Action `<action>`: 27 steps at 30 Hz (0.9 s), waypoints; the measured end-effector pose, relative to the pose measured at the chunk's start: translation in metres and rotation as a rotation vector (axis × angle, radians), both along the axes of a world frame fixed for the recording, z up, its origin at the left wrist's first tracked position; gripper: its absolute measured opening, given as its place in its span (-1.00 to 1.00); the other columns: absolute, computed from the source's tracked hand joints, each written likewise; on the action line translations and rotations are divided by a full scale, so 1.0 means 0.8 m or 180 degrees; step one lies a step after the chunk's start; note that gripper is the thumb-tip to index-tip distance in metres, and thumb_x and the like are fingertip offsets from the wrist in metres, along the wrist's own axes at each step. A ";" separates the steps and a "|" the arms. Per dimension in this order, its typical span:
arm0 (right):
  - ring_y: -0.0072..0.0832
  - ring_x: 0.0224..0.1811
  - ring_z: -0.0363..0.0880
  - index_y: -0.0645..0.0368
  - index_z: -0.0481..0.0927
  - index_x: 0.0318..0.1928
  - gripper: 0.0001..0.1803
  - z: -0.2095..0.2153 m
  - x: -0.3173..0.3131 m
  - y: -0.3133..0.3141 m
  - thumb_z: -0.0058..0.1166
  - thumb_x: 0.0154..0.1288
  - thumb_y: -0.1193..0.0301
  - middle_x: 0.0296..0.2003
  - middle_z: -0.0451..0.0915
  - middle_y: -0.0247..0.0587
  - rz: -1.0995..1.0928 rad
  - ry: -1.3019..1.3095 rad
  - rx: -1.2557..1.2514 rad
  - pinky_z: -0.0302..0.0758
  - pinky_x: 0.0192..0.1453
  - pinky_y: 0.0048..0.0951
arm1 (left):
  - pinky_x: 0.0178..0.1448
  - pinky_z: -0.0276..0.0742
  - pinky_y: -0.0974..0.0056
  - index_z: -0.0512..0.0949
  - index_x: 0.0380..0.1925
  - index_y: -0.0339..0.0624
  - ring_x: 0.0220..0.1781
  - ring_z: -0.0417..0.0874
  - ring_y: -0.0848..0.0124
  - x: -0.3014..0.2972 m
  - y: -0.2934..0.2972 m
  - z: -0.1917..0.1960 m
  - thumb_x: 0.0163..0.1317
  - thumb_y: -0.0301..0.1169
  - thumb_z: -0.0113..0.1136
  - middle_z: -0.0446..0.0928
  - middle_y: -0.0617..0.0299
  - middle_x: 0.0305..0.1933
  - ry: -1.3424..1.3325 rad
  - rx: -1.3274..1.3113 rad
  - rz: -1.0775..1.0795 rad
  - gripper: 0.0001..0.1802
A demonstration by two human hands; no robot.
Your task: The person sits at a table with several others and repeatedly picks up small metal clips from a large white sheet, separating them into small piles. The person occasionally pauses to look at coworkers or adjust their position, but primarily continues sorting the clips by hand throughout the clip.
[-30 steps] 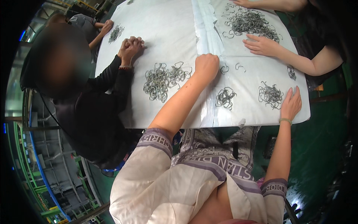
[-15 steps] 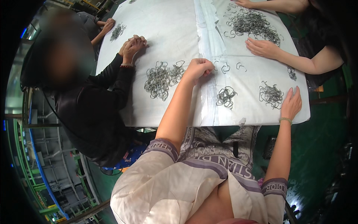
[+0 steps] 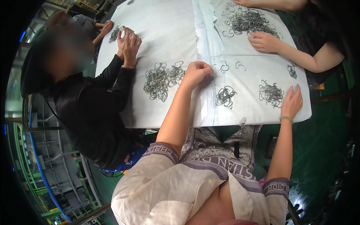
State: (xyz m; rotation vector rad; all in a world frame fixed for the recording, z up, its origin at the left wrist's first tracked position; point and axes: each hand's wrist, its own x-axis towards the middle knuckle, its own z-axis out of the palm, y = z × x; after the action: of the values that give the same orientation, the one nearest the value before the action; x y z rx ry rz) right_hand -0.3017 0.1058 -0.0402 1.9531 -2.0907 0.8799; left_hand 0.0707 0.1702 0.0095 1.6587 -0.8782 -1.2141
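Left hand (image 3: pixel 197 71) curled narrow on the worktop (image 3: pixel 168 33) beside a clip pile (image 3: pixel 162 80); right hand (image 3: pixel 291 102) spread flat near the worktop's edge.

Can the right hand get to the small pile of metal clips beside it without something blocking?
Probably yes. The right hand lies flat on the white table cover, right beside the small pile of clips, and nothing stands between them.
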 end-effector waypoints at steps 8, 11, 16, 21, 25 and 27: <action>-0.06 0.10 0.40 0.17 0.37 0.18 -0.50 0.004 0.002 -0.001 -0.24 0.43 0.09 -0.02 0.51 0.01 -0.0019 0.0084 0.0002 0.23 0.20 -0.09 | -0.21 0.51 0.30 0.65 -0.28 -0.26 -0.37 0.60 0.34 -0.014 -0.007 -0.022 -0.05 -0.38 0.36 0.59 0.13 -0.40 -0.1844 -0.0715 -0.0098 -0.70; -0.07 0.11 0.39 0.17 0.37 0.18 -0.50 0.001 -0.001 0.003 -0.25 0.43 0.10 -0.01 0.50 0.01 0.0005 0.0076 0.0042 0.22 0.21 -0.09 | -0.13 0.52 0.21 0.64 -0.20 -0.16 -0.25 0.60 0.22 -0.032 -0.010 -0.014 -0.13 -0.32 0.43 0.52 0.08 -0.25 -0.2157 -0.0795 -0.0390 -0.59; -0.09 0.14 0.37 0.15 0.35 0.20 -0.49 0.004 0.003 0.004 -0.26 0.43 0.09 0.03 0.47 0.00 -0.0067 0.0069 0.0127 0.18 0.25 -0.09 | -0.12 0.49 0.20 0.63 -0.10 0.08 -0.26 0.54 0.24 -0.040 -0.016 -0.013 -0.18 -0.23 0.48 0.46 0.16 -0.31 -0.2539 -0.0433 -0.0609 -0.48; -0.07 0.14 0.37 0.16 0.35 0.20 -0.50 0.005 0.001 0.001 -0.26 0.44 0.10 0.03 0.48 0.01 -0.0056 0.0025 0.0095 0.19 0.25 -0.10 | -0.15 0.48 0.23 0.62 -0.16 0.00 -0.27 0.55 0.26 -0.036 -0.028 -0.009 -0.19 -0.25 0.49 0.48 0.15 -0.34 -0.2530 -0.0213 -0.0797 -0.51; -0.09 0.14 0.36 0.14 0.35 0.20 -0.51 0.003 0.003 0.002 -0.26 0.43 0.10 0.01 0.47 -0.01 -0.0013 -0.0028 0.0143 0.18 0.25 -0.09 | -0.18 0.49 0.25 0.61 -0.24 -0.13 -0.31 0.56 0.30 -0.021 -0.027 -0.020 -0.16 -0.34 0.47 0.53 0.15 -0.37 -0.2088 -0.0396 -0.0596 -0.60; -0.09 0.13 0.36 0.15 0.35 0.19 -0.52 0.000 0.001 0.000 -0.25 0.43 0.11 0.01 0.47 -0.01 -0.0015 -0.0003 0.0043 0.19 0.24 -0.09 | -0.20 0.50 0.24 0.61 -0.28 -0.17 -0.33 0.57 0.30 -0.007 -0.021 -0.028 -0.13 -0.41 0.44 0.54 0.14 -0.38 -0.1595 -0.0595 -0.0371 -0.66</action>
State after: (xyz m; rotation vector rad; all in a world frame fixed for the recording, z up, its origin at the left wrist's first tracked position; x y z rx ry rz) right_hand -0.3006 0.1057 -0.0399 1.9539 -2.1063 0.8681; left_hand 0.0654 0.1535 -0.0128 1.8041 -1.3661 -0.7644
